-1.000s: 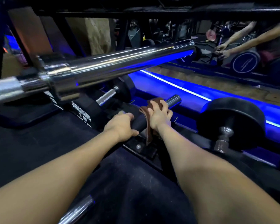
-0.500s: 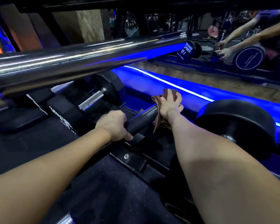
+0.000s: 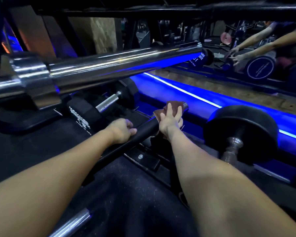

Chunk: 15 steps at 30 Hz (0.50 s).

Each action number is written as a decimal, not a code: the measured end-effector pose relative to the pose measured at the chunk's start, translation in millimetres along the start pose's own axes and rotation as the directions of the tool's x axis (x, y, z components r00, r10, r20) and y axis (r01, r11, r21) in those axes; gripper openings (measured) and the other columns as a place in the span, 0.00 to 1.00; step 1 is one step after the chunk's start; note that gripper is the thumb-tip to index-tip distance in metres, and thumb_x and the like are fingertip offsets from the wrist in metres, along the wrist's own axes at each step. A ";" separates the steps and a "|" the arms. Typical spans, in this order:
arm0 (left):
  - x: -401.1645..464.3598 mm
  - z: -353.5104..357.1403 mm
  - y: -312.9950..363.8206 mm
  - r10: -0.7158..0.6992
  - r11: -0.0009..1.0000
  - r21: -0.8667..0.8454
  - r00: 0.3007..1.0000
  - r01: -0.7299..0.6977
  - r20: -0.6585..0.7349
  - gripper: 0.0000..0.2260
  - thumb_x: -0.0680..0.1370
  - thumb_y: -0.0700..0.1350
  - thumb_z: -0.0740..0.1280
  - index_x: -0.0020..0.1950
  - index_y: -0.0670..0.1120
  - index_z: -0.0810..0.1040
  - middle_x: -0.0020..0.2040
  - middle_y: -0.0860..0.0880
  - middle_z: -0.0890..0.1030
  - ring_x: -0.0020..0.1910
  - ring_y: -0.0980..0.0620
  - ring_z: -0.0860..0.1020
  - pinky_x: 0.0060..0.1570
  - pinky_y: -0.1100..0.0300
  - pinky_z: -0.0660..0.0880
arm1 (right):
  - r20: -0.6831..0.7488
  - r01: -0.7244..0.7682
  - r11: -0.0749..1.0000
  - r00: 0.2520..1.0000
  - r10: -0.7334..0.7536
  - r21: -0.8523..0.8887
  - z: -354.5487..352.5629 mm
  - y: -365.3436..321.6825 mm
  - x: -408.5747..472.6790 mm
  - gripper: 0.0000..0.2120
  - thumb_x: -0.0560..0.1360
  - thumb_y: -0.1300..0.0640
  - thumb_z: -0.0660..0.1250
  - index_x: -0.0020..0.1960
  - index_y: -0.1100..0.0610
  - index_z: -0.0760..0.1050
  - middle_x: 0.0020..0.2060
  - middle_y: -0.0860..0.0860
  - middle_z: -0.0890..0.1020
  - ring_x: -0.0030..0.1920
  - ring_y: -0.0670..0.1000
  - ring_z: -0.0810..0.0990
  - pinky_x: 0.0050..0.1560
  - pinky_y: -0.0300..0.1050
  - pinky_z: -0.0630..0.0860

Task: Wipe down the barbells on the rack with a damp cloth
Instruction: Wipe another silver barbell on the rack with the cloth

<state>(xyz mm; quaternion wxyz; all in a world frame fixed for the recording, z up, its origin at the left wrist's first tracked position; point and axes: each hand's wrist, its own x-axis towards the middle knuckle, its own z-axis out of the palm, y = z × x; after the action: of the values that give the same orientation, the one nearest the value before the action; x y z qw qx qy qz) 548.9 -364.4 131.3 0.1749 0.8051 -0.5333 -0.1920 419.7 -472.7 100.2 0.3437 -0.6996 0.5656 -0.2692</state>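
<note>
Two hands: left grip closed on black bar; right grip beside it, pressing brown cloth around bar. Labels unreadable.

dim scene lit mostly by a blue light strip; bright glare streaks along the chrome bar. left hand slightly motion-blurred, straight lines bowing near the edges.

Left hand grips black bar from above; right hand presses brown cloth around the bar near its far end — fingers spread. Chrome barbell crosses above. Black dumbbell at right, blue light strip behind.
</note>
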 end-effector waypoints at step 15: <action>-121.7 -21.4 -93.6 -0.080 0.997 -0.023 0.991 0.078 -0.107 0.28 0.73 0.59 0.68 0.69 0.46 0.70 0.65 0.43 0.72 0.62 0.42 0.72 0.63 0.51 0.70 | 0.173 0.216 0.919 0.971 -0.167 -0.331 58.6 -62.2 -169.8 0.22 0.84 0.56 0.45 0.78 0.52 0.48 0.77 0.52 0.39 0.76 0.55 0.36 0.75 0.52 0.41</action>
<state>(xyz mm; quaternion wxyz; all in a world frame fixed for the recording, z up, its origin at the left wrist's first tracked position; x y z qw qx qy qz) 590.0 -215.5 119.3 0.2035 0.8330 -0.4891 -0.1599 465.8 -288.9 114.9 0.2259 -0.8185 0.5072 -0.1474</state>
